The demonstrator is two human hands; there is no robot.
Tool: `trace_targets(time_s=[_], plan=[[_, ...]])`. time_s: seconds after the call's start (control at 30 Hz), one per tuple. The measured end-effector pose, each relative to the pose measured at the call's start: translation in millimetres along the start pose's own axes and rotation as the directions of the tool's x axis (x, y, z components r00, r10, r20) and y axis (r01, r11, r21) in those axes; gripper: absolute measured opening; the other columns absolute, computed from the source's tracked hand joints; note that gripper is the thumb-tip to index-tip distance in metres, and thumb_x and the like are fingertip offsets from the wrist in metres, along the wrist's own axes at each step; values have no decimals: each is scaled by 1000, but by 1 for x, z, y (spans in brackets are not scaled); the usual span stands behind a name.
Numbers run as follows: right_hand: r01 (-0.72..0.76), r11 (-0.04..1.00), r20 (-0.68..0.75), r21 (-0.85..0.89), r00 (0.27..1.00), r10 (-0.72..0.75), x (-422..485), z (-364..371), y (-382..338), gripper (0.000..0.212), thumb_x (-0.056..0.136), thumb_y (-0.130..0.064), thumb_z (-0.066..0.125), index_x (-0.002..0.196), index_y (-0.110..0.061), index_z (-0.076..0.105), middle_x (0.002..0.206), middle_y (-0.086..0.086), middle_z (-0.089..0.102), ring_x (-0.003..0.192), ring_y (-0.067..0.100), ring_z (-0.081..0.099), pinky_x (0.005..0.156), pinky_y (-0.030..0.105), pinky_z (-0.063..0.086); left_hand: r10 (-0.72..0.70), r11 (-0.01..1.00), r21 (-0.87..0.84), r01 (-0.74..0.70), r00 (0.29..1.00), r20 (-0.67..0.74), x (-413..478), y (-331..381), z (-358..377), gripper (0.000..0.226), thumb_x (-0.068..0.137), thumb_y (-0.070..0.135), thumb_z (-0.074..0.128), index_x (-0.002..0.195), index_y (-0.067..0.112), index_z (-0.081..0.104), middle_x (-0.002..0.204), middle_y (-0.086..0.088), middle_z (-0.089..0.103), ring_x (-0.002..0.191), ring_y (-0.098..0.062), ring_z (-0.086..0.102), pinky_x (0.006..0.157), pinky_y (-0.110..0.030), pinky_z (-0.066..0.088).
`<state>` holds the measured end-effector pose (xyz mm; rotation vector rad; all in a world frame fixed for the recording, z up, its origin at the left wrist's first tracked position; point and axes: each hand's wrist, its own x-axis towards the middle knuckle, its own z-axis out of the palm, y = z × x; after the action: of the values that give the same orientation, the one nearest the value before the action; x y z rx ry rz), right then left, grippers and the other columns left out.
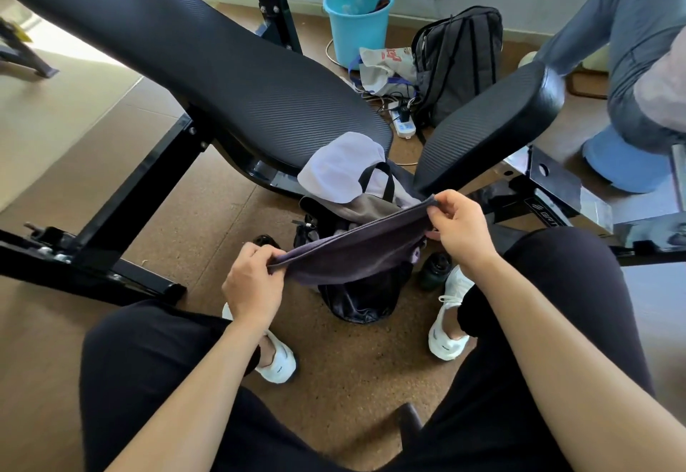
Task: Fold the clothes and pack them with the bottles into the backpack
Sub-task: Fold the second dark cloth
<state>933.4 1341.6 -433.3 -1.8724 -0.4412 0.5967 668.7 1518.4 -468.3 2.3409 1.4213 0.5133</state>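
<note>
1. The left hand pinches one end of a dark purple-grey cloth, with fingers and thumb curled round its edge.
2. The right hand pinches the other end, held higher, so the cloth stretches in a slanted band between both hands.
3. The cloth hangs in the air directly over a black backpack, which stands on the cork floor between the person's white shoes.
4. A pale lavender garment lies heaped at the far side of the backpack's top, with a grey-beige garment beneath it; a black strap loop crosses them.
5. A dark green bottle stands on the floor just beside the backpack, near the right shoe.
6. The dark cap of a second bottle shows on the floor just beyond the left hand.
7. Behind the backpack, a long black bench pad slants away to the left and a shorter seat pad sits to the right.
8. Further back by the wall stand a blue bucket, a grey rucksack, a crumpled plastic bag and a white power strip.
9. Another person's leg in blue-grey trousers fills the upper right corner.
</note>
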Motion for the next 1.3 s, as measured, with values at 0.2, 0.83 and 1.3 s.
trace_targets(time_s=[0.2,0.83,1.3], plan=[[-101,942,-69,320,989,129,2,1,-4,19,105,-3,50,92,-10,61,102,12,65,108,27,65,82,33,62,144,952,-248,-181,976,-161,-1,6,-7,25,76,-6,79,89,15,78,101,1,68,92,-13,64,76,-24,50],[1,993,-232,115,972,26,11,0,7,22,101,-8,59,88,-24,66,94,6,71,90,19,71,90,42,61,171,966,-209,-155,983,59,-1,5,-20,15,78,13,86,85,23,77,76,11,69,70,-5,61,64,-12,38],[-43,990,-193,-131,981,17,8,2,9,14,96,-23,65,82,-24,66,79,4,73,77,21,66,83,49,57,-256,658,-690,301,952,171,9,10,-19,18,95,28,71,82,18,65,77,-4,64,73,-17,59,71,-40,48]])
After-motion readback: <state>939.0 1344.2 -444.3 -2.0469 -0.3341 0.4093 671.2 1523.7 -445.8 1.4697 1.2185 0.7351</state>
